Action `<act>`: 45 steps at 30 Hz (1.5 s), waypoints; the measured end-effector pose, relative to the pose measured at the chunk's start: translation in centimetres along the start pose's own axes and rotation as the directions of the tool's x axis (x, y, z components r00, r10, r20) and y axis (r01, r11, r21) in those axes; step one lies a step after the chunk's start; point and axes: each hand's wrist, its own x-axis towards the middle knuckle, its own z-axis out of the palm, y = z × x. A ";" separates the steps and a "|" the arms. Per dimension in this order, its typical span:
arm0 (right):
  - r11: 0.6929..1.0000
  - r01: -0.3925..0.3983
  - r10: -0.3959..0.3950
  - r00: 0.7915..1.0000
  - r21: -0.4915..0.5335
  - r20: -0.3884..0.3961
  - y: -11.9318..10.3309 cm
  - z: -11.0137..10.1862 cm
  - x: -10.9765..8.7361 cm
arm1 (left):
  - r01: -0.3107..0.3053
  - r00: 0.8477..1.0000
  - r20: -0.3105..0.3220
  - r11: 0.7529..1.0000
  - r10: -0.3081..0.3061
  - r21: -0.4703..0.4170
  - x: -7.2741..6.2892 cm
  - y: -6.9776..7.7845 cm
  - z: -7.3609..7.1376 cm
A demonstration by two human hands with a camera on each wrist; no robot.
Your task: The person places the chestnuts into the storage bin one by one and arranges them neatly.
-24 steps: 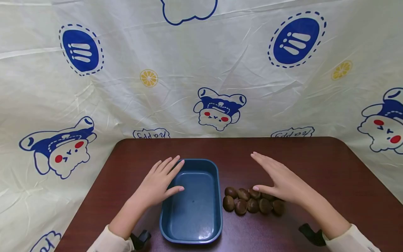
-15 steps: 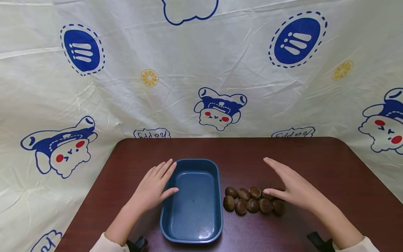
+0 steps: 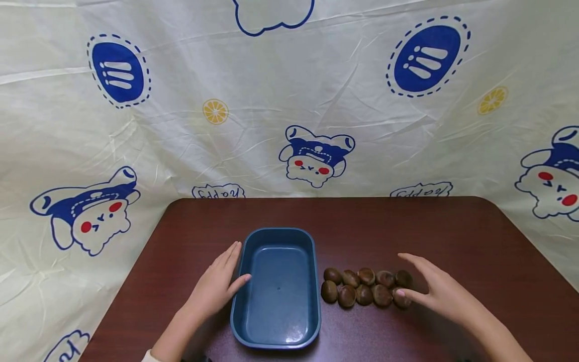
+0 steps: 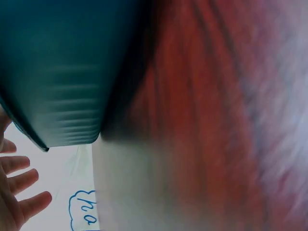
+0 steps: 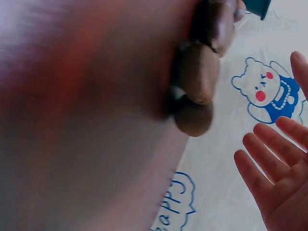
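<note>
A blue rectangular plastic tray [image 3: 278, 338] sits on the table with nothing in it. My left hand [image 3: 214, 285] is at the tray's left side, fingers straight, thumb over the rim; in the left wrist view the tray's ribbed wall [image 4: 72, 103] is close by, with the spread fingers of the left hand [image 4: 17, 187] past it. Right of the tray lie several brown chestnuts [image 3: 364, 295] in two rows. My right hand [image 3: 445, 296] is at the right end of the rows, fingers extended and thumb overlapping the last chestnut. In the right wrist view, its palm and fingers [image 5: 269, 149] hold nothing.
The dark reddish-brown table [image 3: 344, 216] has rounded far corners. Behind it hangs a pale cloth [image 3: 253, 156] printed with blue cartoon figures and orange slices.
Both hands have moved outward and toward the person, the left from over the tray to its left side, the right toward the right end of the chestnuts. Tray and chestnuts stay put.
</note>
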 end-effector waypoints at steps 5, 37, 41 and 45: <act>0.998 0.036 -0.038 0.998 -0.046 -0.048 0.6 1.2 -1.0 | 0.183 0.983 0.044 0.961 -0.178 -0.207 -0.4 0.4 0.7; 0.999 0.033 -0.033 0.999 -0.008 0.020 1.5 3.1 -1.6 | 0.335 0.915 0.117 0.566 -0.386 -0.753 -1.1 1.2 2.0; 0.998 0.049 -0.050 0.999 -0.025 -0.016 1.4 2.8 -1.4 | 0.340 0.913 0.122 0.561 -0.390 -0.755 -1.1 1.3 1.9; 0.997 0.071 -0.072 0.996 -0.032 -0.045 1.1 2.4 -1.0 | 0.343 0.912 0.126 0.556 -0.390 -0.757 -1.1 1.4 2.0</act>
